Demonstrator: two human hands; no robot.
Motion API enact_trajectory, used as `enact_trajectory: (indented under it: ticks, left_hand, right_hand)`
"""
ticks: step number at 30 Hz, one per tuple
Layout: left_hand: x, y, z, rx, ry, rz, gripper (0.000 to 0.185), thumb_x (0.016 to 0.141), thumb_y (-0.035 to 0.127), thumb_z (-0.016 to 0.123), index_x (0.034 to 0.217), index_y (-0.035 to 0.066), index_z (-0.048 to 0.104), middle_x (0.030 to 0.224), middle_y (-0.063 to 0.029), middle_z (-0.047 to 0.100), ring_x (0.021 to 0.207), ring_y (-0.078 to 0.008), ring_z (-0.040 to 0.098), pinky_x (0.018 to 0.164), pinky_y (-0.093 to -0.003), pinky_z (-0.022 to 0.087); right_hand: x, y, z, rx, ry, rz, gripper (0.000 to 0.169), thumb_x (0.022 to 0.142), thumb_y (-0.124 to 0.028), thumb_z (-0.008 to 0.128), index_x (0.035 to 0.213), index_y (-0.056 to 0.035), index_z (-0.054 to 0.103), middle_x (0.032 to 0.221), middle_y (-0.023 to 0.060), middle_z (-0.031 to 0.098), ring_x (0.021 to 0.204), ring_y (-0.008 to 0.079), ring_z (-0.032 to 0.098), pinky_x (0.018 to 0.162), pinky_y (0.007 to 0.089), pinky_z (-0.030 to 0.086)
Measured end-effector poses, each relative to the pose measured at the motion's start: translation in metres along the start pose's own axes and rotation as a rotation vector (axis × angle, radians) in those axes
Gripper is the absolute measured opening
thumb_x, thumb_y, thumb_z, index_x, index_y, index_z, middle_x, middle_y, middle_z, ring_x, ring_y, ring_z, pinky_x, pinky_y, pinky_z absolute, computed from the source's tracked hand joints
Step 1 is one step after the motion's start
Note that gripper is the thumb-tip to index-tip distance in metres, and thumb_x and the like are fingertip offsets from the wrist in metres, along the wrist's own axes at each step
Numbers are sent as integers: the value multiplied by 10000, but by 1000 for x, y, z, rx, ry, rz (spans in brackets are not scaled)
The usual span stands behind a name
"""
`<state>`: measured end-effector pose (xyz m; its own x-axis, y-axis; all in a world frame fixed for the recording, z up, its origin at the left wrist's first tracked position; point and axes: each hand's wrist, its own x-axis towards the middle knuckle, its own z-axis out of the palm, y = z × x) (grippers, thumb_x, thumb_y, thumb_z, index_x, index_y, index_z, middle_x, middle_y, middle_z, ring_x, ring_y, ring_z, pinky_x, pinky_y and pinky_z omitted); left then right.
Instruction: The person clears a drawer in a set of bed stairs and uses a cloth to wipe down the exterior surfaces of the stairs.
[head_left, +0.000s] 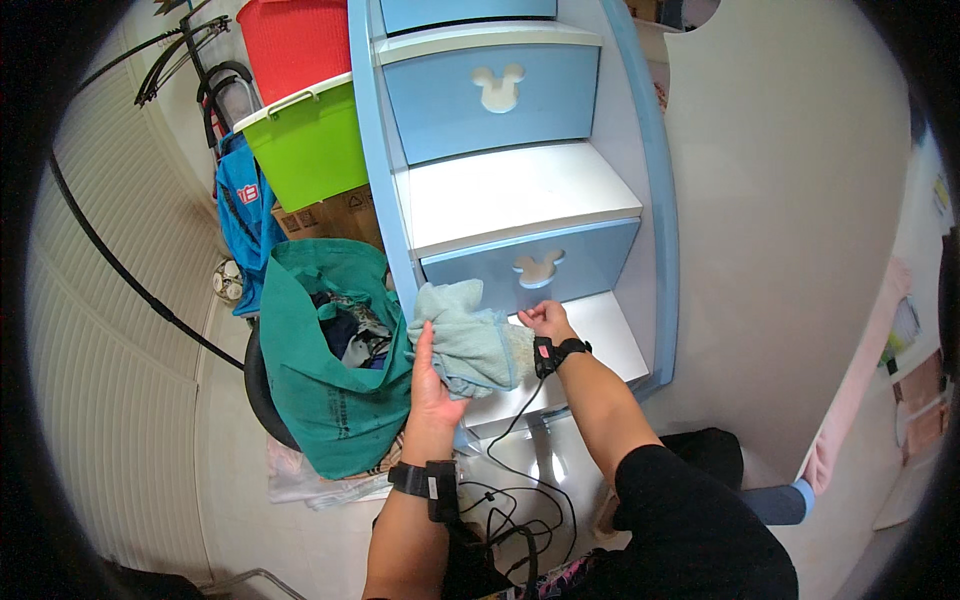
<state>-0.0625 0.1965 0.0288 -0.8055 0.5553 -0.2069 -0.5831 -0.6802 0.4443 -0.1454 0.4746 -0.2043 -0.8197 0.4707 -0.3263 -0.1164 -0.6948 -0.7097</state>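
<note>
My left hand (433, 390) holds a crumpled pale blue-green towel cloth (469, 341), with the thumb up along its left side. Part of the cloth looks worn and yellowish near my right wrist. Just below the lowest blue drawer front (472, 274), my right hand (549, 321) is at the drawer's bottom edge with its fingers curled. Whether those fingers grip the edge is hard to see. The drawer front has a mouse-head-shaped cutout (538, 268). Beneath it lies the white bottom step (611, 334) of a blue and white stair cabinet, partly covered by the cloth.
A green fabric bag (322, 420) of clothes stands left of the cabinet. Behind it are a lime-green bin (311, 142), a red basket (296, 49) and a cardboard box (337, 214). Black cables (525, 510) trail from my wrist straps onto the floor. A pale panel (772, 187) rises at right.
</note>
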Motion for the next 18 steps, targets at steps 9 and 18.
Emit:
enact_trajectory:
  ticks: [9,18]
  left_hand:
    - [-15,11,-9,-39,-15,11,538,873,442,547,1270,86,476,1256,-96,541,1152,-284,511,1007,-447,379]
    - [-21,20,-5,-101,-3,193,657,816,588,526,1303,154,455,1310,-67,494,1205,-284,456,1034,-469,339]
  right_hand:
    - [-96,-9,1,178,217,353,74,721,34,414,666,-15,408,718,142,459,654,276,498,893,494,477]
    - [-141,-5,-16,159,211,363,41,756,41,415,762,13,445,781,132,475,730,269,520,841,442,513]
